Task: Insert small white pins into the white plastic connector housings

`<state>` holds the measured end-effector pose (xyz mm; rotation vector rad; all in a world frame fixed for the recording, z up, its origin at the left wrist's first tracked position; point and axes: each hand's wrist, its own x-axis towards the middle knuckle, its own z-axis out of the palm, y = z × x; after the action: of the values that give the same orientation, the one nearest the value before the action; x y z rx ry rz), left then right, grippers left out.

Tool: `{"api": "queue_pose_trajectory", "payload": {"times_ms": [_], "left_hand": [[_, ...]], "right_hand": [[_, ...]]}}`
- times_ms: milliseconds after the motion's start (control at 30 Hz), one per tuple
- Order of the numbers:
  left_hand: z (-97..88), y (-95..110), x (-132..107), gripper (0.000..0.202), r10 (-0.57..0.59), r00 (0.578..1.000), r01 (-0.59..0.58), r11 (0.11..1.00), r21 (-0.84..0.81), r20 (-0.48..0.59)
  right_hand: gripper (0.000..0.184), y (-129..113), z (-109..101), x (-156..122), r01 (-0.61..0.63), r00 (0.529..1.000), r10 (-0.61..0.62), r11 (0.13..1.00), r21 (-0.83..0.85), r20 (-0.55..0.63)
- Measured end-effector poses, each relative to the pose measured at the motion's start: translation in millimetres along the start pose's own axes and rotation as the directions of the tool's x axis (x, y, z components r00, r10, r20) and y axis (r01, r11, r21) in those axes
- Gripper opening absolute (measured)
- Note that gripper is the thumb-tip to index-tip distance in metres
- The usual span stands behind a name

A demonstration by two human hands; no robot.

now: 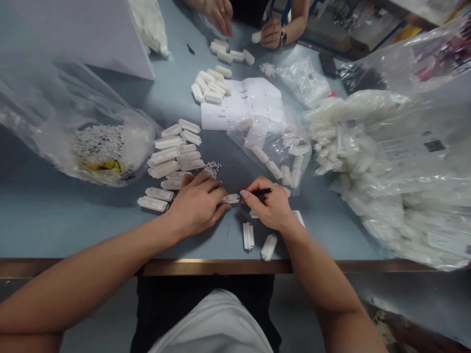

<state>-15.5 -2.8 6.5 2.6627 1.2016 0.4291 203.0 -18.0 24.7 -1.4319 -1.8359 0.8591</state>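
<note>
My left hand (195, 205) pinches the end of a white plastic connector housing (230, 198), which lies low over the blue tabletop (110, 230). My right hand (267, 203) grips a thin black tool (263, 192), its tip close to the housing's other end. Contact between tool and housing is hidden by my fingers. A row of finished-looking perforated housings (172, 157) lies just beyond my left hand. Two loose white housings (248, 236) rest below my right hand, and a scatter of tiny white pieces (212, 169) sits above my left hand.
A co-worker's two hands (271, 33) work at the far side near more white housings (208, 84). Plastic bags of white parts (382, 162) fill the right side, and another bag (97, 147) lies at left. Printed paper sheets (239, 104) lie mid-table. The table's near edge (217, 267) has a brown metal trim.
</note>
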Motion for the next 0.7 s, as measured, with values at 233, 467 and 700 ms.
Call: {"api": "queue_pose_trajectory", "payload": {"times_ms": [233,467,700], "left_hand": [[1.3,0.0,-0.2,0.019,-0.003,1.0,0.003,1.0,-0.008,-0.013],[2.3,-0.8,-1.2,0.017,0.005,1.0,-0.005,1.0,0.006,-0.012],[4.3,-1.8,-0.4,0.019,0.026,0.999,-0.025,0.999,0.031,-0.046]], "right_hand": [[0.018,1.9,2.6,-1.0,0.011,1.0,-0.01,0.999,-0.041,0.025],[0.014,6.1,4.5,-0.7,0.061,0.998,-0.059,0.996,-0.061,0.034],[0.016,7.3,5.3,-1.5,0.119,0.99,-0.104,0.98,-0.162,0.094]]}}
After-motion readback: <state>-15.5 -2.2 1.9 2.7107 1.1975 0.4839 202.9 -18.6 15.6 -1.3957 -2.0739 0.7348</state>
